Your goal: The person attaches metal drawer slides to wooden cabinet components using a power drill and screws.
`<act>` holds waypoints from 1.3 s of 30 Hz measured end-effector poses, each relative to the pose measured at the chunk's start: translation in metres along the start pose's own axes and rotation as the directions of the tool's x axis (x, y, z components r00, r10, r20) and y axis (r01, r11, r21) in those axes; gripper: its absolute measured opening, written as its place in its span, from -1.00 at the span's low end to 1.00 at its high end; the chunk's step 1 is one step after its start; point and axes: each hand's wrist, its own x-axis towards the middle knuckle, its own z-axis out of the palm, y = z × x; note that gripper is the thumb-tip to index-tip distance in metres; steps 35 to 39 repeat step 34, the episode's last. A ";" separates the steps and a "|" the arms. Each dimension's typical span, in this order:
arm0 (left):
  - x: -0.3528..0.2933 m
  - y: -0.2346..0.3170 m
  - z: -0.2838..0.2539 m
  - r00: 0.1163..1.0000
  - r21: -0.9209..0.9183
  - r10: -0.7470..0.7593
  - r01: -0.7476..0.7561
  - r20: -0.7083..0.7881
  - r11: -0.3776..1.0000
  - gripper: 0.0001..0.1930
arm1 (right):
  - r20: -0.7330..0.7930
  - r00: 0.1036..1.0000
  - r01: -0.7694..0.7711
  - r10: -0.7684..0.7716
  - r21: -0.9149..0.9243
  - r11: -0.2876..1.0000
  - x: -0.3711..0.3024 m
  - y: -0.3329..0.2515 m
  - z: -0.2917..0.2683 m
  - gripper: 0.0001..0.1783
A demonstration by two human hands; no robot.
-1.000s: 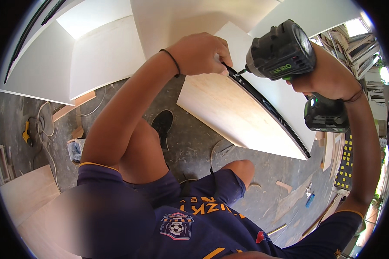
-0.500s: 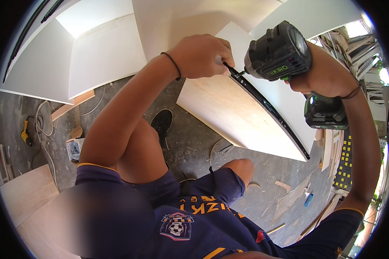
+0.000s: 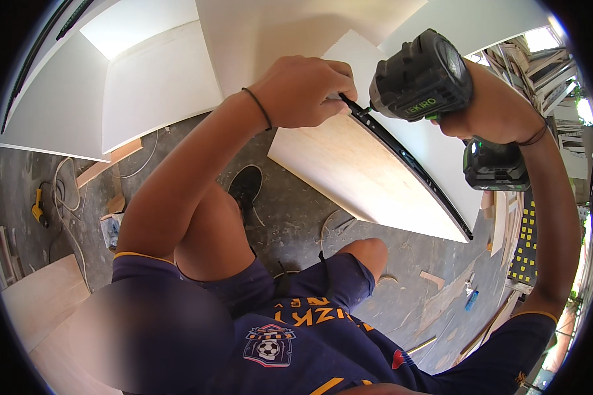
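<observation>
My right hand (image 3: 491, 108) is wrapped round the grip of a black cordless drill driver (image 3: 418, 79) with green marks and a battery at its base. The driver's bit points left, its tip at the upper end of a black drawer slide (image 3: 408, 161). That slide lies along the edge of a pale wooden panel (image 3: 369, 178). At the same end, my left hand (image 3: 306, 91) is closed, thumb and fingers pinching the slide's tip beside the bit. Whether a screw sits under the bit is too small to tell.
White cabinet panels (image 3: 155, 82) stand at the upper left. A yellow corded tool (image 3: 39, 209) and its cable lie on the grey floor (image 3: 290, 187) at the left. Offcuts, a small blue item (image 3: 472, 300) and stacked timber (image 3: 557, 72) are at the right.
Both hands stay at the slide's upper end, the driver still against it. The view has shifted slightly; little else differs.
</observation>
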 end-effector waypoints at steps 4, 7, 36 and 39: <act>0.000 0.000 0.000 1.000 -0.001 -0.002 0.002 0.000 1.000 -0.84 | -0.032 0.999 0.023 -0.023 -0.018 1.000 0.002 0.001 0.000 -0.51; -0.002 0.000 -0.001 0.999 0.015 -0.001 0.001 0.039 1.000 -0.83 | 0.010 1.000 0.007 -0.006 -0.047 0.999 0.006 0.001 -0.002 -0.48; 0.022 0.005 -0.007 0.979 -0.100 -0.132 0.148 0.157 0.984 -0.81 | -0.563 0.808 0.240 -0.175 0.044 0.970 -0.133 0.103 0.044 -0.69; 0.022 0.005 -0.007 0.979 -0.100 -0.132 0.148 0.157 0.984 -0.81 | -0.563 0.808 0.240 -0.175 0.044 0.970 -0.133 0.103 0.044 -0.69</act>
